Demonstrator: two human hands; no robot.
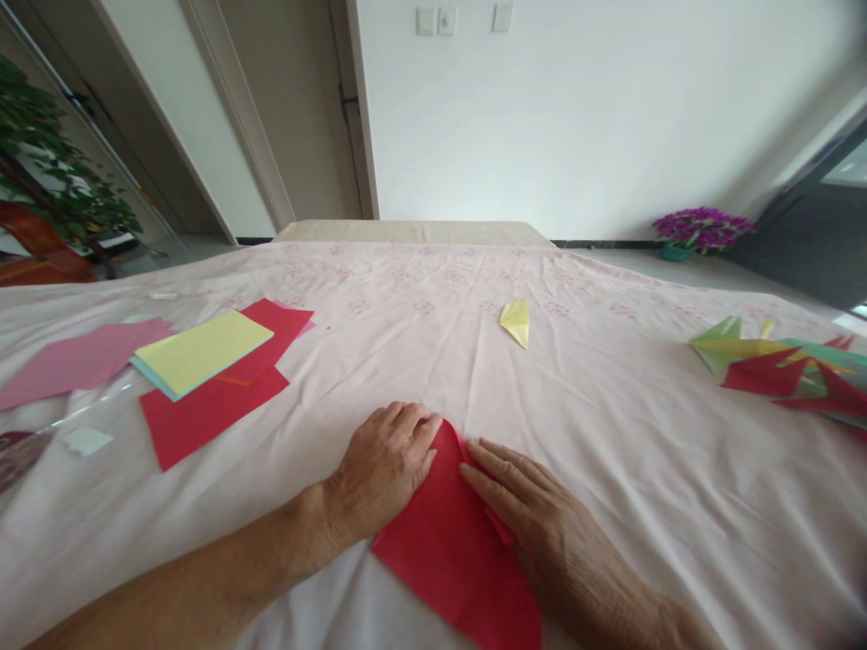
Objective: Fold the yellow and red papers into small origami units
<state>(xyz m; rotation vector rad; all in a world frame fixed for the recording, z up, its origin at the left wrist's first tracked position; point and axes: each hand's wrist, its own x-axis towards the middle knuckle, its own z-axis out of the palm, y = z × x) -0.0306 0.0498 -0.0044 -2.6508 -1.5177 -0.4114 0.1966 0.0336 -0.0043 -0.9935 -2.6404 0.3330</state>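
Note:
A sheet of red paper (453,551) lies on the cloth right in front of me, with its top corner pointing away and a folded flap along its right edge. At the upper left edge, my left hand (386,469) has curled fingers and thumb closed on the paper near the top corner. My right hand (535,506) lies along the folded right side, its fingers stretched out and pressing down on the flap. Part of the right edge is hidden under that hand, and the near end of the sheet runs out of view.
Yellow paper (209,348), red sheets (209,420) and pink paper (81,361) lie at the left on the pink tablecloth (379,361). A small folded yellow paper piece (516,322) sits beyond my hands. Several folded coloured paper shapes (786,366) are grouped at the right.

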